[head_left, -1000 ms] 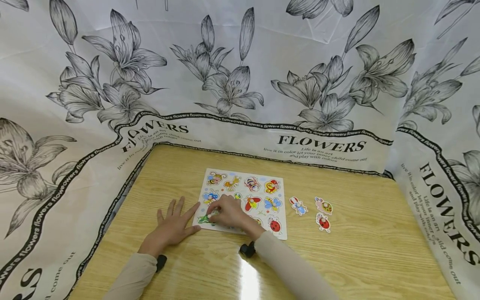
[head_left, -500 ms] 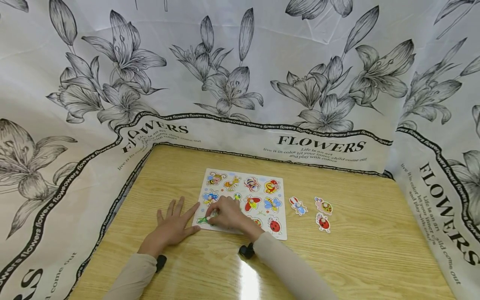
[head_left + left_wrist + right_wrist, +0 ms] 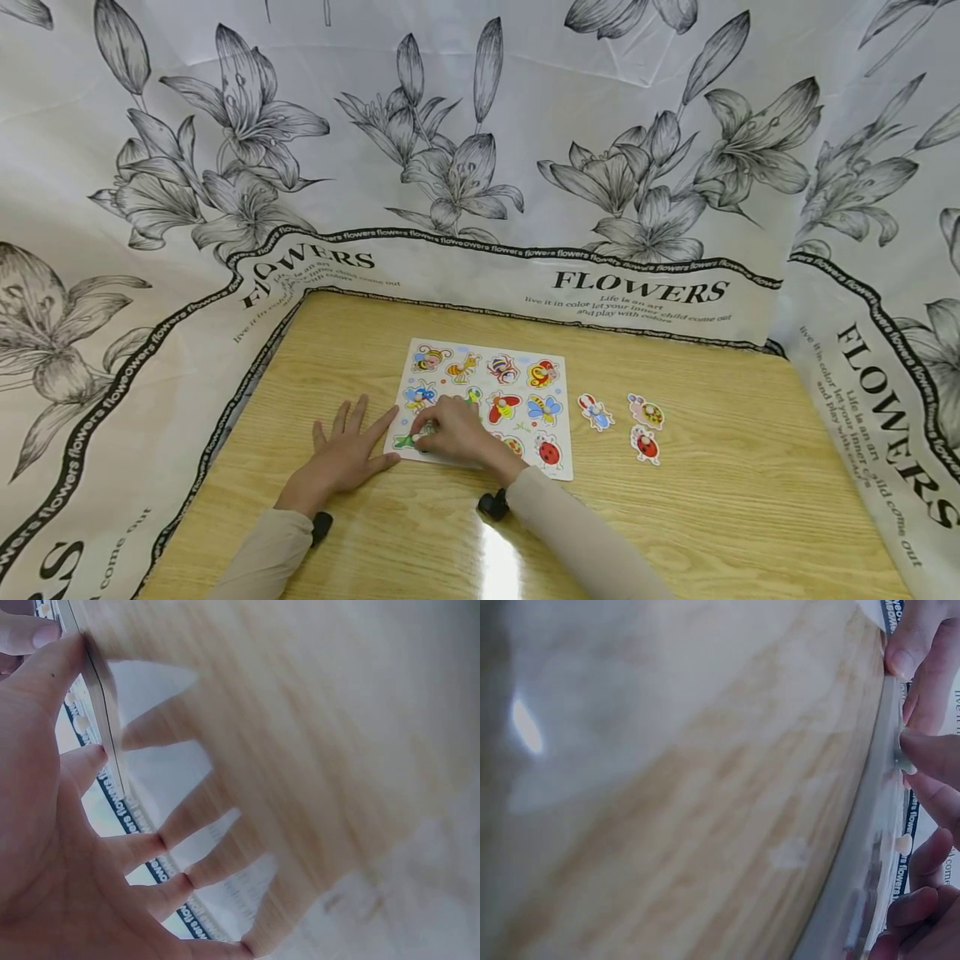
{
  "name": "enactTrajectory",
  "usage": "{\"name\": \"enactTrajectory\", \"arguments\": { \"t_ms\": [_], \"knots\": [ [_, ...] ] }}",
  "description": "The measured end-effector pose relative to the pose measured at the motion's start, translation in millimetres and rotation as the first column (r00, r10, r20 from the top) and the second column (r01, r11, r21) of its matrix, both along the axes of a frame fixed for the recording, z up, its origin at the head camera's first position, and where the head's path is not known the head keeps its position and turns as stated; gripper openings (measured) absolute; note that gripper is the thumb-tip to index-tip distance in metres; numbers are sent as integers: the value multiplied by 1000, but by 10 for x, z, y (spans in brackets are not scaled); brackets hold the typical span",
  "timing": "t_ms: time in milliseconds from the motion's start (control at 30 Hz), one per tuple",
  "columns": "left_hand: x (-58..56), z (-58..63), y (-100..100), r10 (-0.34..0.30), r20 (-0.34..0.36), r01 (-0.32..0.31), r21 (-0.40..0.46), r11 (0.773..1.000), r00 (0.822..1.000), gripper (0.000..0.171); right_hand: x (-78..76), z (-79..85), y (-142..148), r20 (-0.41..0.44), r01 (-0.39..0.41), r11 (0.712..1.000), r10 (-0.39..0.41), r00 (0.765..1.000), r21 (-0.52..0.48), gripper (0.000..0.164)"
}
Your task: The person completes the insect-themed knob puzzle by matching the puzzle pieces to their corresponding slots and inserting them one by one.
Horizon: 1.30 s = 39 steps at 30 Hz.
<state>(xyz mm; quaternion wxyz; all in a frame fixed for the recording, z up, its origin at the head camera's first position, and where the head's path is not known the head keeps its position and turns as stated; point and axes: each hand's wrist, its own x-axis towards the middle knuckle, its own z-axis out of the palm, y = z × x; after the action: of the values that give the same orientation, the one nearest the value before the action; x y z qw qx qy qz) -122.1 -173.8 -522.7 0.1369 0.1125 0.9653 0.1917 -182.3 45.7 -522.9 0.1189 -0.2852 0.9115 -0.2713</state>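
Note:
A white puzzle board (image 3: 562, 472) with colourful insect pieces lies on the table in the head view. At its lower left corner is a green insect piece (image 3: 403, 442), partly covered by my right hand (image 3: 453, 429). Thumb and finger of that hand pinch the piece's small pale knob (image 3: 905, 761), seen in the right wrist view. My left hand (image 3: 341, 454) lies on the table with fingers spread. Its thumb and index fingertip touch the board's left edge, and the left wrist view shows the palm side of this hand (image 3: 67, 855).
Right of the board lie three loose pieces: a blue beetle (image 3: 596, 412), a snail-like piece (image 3: 647, 412) and a red ladybird (image 3: 645, 444). The wooden table (image 3: 735, 483) meets a flower-printed cloth (image 3: 465, 275) at its back and sides.
The right hand's fingers have shifted very slightly at the green piece while keeping their pinch. The left hand and the loose pieces stay put.

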Motion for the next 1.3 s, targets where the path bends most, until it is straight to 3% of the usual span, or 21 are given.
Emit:
{"name": "enactTrajectory", "arguments": {
  "t_ms": [300,600,1067,1300],
  "knots": [
    [-11,-34,-2,2,8,-2,-21,1000,1000,74,-5,163,56,34,-10,995,14,999,-100,16],
    [-10,-46,-5,3,11,-3,-11,1000,1000,75,81,418,221,-9,0,979,-2,1000,-204,15],
    [5,-42,3,0,4,1,-7,1000,1000,75,88,315,676,-25,87,951,-99,995,-295,15],
    [7,-1,13,-1,5,1,-3,1000,1000,74,60,266,1009,18,166,929,-169,985,-330,17]
  ]
}}
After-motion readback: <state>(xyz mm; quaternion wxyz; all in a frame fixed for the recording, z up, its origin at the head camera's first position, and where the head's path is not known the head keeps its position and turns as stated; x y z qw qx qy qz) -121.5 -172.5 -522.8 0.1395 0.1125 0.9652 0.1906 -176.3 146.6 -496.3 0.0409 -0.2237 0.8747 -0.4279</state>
